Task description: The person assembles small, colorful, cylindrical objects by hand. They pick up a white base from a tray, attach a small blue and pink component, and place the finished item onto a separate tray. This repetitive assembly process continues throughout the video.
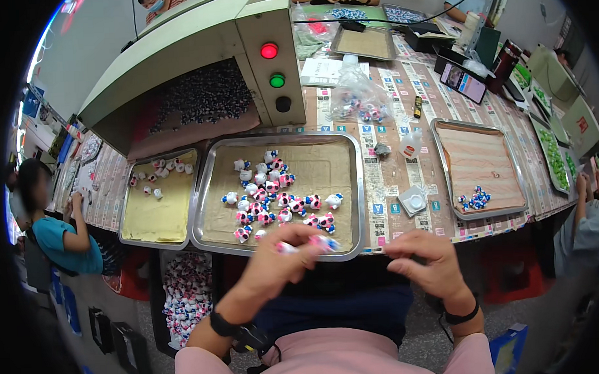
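Note:
My left hand (279, 259) is closed on a small white, pink and blue toy figurine (324, 243), above the front edge of a metal tray. A second white and pink piece (287, 247) shows at its fingers. My right hand (429, 260) is raised off to the right, thumb and index finger apart, with nothing visible between them. In the cloth-lined metal tray (358, 185) lie several similar figurines (273, 186), some upright, some tipped over. The right tray (518, 179) bears a small cluster of blue and white parts (475, 198).
A machine (270, 89) with red and green lights stands behind the trays. Left is a yellow-lined tray (152, 222) with white pieces; below it, a bin of figurines (187, 300). A bottle (411, 144), white square dish (413, 201), plastic bag (361, 99) and phone (463, 82) are on the table. Other people sit around.

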Demonstrator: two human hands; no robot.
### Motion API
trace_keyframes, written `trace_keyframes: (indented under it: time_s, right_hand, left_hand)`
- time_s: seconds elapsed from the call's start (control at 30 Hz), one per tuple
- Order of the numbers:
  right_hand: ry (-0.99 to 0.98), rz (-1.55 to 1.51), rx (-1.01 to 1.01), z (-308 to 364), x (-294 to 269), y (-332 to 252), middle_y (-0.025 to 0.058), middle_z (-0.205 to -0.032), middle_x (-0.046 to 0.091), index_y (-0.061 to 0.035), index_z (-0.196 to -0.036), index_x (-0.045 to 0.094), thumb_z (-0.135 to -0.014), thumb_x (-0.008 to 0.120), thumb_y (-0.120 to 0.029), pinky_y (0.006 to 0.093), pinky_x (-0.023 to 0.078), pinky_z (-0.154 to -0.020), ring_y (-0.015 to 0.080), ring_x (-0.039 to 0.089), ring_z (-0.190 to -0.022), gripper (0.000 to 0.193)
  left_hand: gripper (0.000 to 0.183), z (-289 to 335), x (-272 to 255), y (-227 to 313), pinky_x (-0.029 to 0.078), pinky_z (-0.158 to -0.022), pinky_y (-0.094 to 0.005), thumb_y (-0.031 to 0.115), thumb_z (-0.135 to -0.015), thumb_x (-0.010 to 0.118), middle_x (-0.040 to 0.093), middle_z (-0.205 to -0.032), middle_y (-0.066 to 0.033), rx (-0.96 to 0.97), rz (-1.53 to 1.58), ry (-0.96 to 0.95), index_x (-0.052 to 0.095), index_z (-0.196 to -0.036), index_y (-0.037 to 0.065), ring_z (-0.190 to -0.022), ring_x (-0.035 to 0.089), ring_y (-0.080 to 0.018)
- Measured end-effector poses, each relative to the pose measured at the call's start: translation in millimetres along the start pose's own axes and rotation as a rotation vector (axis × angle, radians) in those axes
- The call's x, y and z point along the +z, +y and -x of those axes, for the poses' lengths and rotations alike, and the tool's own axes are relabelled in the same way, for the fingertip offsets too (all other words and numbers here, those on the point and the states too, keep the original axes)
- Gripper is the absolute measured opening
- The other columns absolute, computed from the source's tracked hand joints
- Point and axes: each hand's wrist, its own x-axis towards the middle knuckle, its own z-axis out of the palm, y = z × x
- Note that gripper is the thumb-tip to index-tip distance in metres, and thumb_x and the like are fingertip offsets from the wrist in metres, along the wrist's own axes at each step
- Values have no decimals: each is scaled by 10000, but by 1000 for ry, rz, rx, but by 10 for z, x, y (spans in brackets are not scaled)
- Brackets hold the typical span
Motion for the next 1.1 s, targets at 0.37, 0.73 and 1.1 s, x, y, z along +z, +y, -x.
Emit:
trace_keyframes:
  time_s: [0.37, 0.73, 1.1]
  right_hand:
    - [732, 460, 121, 259, -1306, 763, 93, -940, 677, 0, -993, 695, -823, 648, 1, 249, 477, -654, 139, 631, -786, 176]
    - [336, 741, 336, 37, -1359, 1063, 147, -888, 677, -16, -916, 708, -735, 678, -90, 393, 468, -818, 314, 602, -903, 198]
    - [432, 52, 225, 92, -1006, 707, 53, -962, 613, 38, -983, 668, -819, 670, 51, 217, 501, -719, 101, 620, -817, 165]
  left_hand:
    - [211, 37, -1514, 28, 449, -735, -272, 49, -732, 709, 625, -804, -34, 341, -997, 579, 660, -927, -15, -769, 561, -130]
    - [471, 30, -874, 117, 293, -354, -213, 499, -991, 431, 450, -627, 15, 212, 80, 276, 441, -698, 130, -513, 424, -86]
    - [199, -115, 151, -147, 390, -508, -240, 275, -987, 481, 488, -855, -51, -260, 674, -277, 514, -956, 82, -770, 490, -164]
